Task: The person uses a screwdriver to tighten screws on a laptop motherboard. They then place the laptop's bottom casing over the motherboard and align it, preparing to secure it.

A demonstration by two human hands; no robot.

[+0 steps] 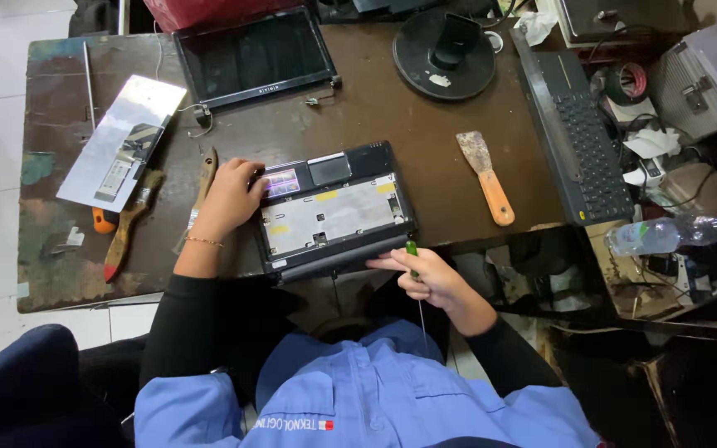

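At the table's (60, 274) left edge, a metal plate (122, 141) is lying at a slant, with an orange-tipped tool (103, 221) poking out just below it. Beside that, a paintbrush (130, 222) is resting with its handle pointing toward the near edge, and a second brush (201, 192) is lying close to your left wrist.

Your left hand (230, 197) is pressing down on the laptop's (334, 207) left end, fingers curled over its top left corner and touching the small coloured patch there; it is gripping nothing, only steadying the case. The laptop is sitting at the middle of the near edge, its keyboard removed and a grey metal tray showing inside.

Behind it, near the far edge, a detached screen (255, 54) is lying flat, and to its right a round black stand (446, 54) is sitting.

Your right hand (425, 278) is closing around a green-handled screwdriver (412, 249), held at the laptop's near right corner, just over the table's edge. How tight the grip is, you cannot tell exactly.

Further right, a scraper (485, 176) with an orange handle is lying well apart from the laptop. A black keyboard (578, 133) is running along the right edge, and a water bottle (674, 232) is lying beyond it on the cluttered side.
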